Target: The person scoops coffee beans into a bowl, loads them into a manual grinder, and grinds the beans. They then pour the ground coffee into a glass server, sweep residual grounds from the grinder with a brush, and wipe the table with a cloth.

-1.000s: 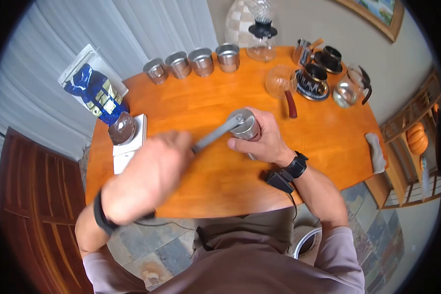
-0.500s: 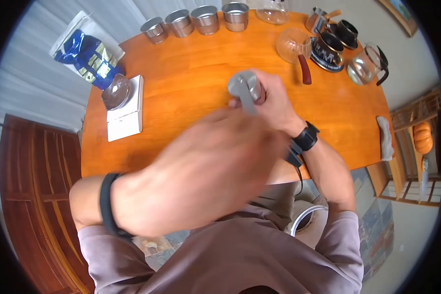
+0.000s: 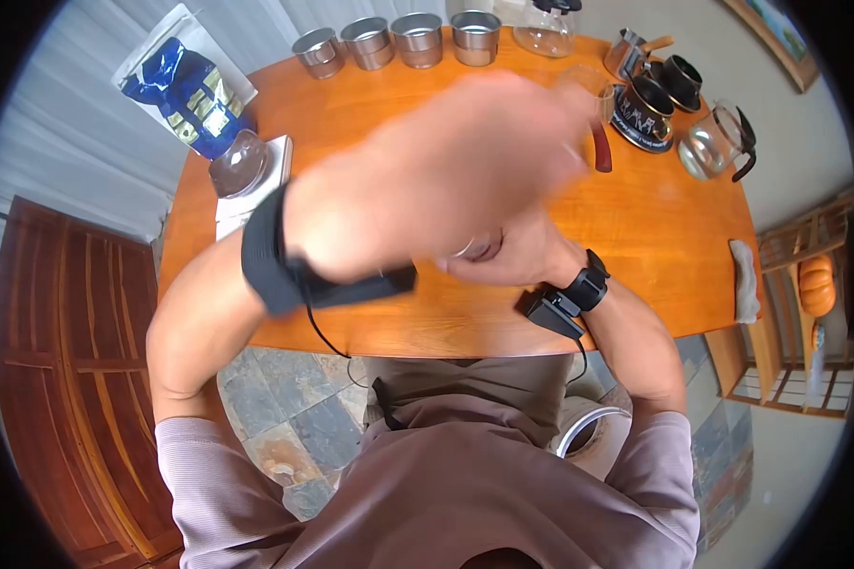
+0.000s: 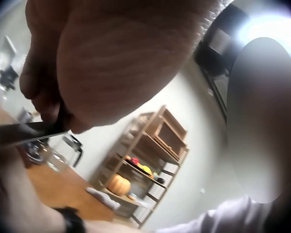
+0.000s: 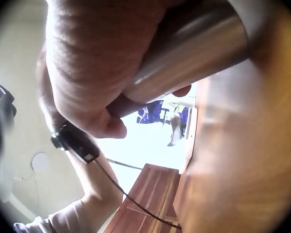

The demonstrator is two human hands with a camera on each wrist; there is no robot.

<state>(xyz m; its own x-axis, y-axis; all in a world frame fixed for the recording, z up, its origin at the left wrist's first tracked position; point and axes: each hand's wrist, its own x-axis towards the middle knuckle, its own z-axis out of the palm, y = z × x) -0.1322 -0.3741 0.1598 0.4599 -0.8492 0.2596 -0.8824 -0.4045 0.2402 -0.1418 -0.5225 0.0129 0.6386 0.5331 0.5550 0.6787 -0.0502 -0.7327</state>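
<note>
My right hand point(image 3: 522, 251) wraps round the body of a hand coffee grinder point(image 5: 194, 53), a brushed metal cylinder, above the table's front half. In the left wrist view my left hand point(image 4: 116, 63) holds the far end of the grinder's flat metal crank arm point(image 4: 24, 132). Seen from the head, the left hand is blurred and covers most of the grinder's top. To the left, a glass bowl point(image 3: 240, 166) with brown contents sits on a white scale point(image 3: 228, 226), in front of a blue and white bag point(image 3: 194, 104).
Several steel cups point(image 3: 417, 43) line the back edge. At the right back stand a pot with a red handle point(image 3: 602, 147), dark cups point(image 3: 649, 104) and a glass pot point(image 3: 712, 147). A grey cloth point(image 3: 745, 280) lies at the right edge.
My left hand has swung the crank round, from the left, across the near side, to the far side over the grinder. The right hand keeps its grip on the grinder.
</note>
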